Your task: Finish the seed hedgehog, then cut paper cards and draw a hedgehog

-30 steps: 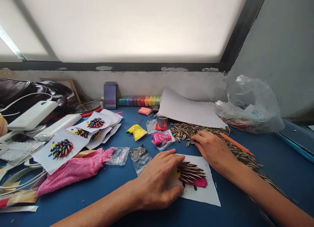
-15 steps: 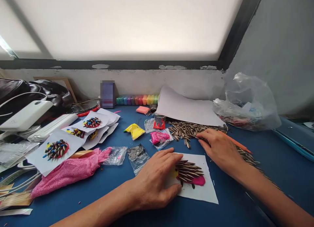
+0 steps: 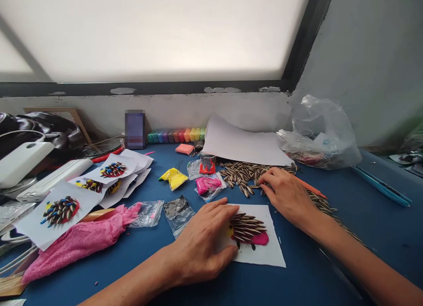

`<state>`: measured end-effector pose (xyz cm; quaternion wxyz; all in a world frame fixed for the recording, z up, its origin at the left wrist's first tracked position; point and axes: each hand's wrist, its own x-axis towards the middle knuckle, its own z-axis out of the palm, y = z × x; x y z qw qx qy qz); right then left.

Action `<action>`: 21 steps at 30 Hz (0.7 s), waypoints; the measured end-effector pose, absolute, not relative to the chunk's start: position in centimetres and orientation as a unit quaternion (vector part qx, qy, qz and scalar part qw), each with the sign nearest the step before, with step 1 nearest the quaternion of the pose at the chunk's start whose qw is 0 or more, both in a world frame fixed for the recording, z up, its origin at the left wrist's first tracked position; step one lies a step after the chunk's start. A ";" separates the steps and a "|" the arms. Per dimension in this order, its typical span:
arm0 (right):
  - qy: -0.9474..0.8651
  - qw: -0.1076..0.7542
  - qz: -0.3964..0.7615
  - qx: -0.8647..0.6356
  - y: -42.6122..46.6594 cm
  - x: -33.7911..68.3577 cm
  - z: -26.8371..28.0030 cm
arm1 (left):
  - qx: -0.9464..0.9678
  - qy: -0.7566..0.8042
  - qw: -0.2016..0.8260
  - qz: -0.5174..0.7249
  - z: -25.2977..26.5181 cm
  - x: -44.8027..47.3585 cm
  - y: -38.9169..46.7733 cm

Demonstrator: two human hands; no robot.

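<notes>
My left hand (image 3: 206,244) lies over the left part of a white paper sheet (image 3: 274,255), fingers stretched out and thumb apart. On this sheet is a hedgehog figure with a pink clay body (image 3: 261,238), a yellow face partly behind my fingers, and rows of striped sunflower seeds (image 3: 249,226) as spines. To the right, my right hand (image 3: 287,196) reaches to the edge of a loose pile of sunflower seeds (image 3: 238,170). Its thumb and forefinger are pinched at a seed there, though the fingertips partly hide it.
Clay packets lie ahead: yellow (image 3: 174,178), pink (image 3: 208,185) and black (image 3: 178,209). Finished seed pictures (image 3: 89,204) and a pink cloth (image 3: 79,244) lie left. White paper (image 3: 244,143), a plastic bag (image 3: 324,138) and an orange stick (image 3: 310,187) are at back right.
The whole view has shifted, so things on the table appear farther left. My right hand stays at the pile with its fingertips among the seeds. My left hand remains on the sheet.
</notes>
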<state>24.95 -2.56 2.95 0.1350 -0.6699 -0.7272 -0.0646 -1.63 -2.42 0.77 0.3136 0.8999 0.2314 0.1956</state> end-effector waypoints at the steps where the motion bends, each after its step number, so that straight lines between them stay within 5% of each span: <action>1: -0.722 0.133 -0.065 -0.676 -2.6 25.1 3.0 | 0.899 0.231 0.312 0.205 0.5 -1.7 -2.4; 21: -0.756 0.113 -0.035 -0.644 -2.7 25.0 3.4 | 0.901 0.238 0.313 0.185 0.9 -1.6 -2.5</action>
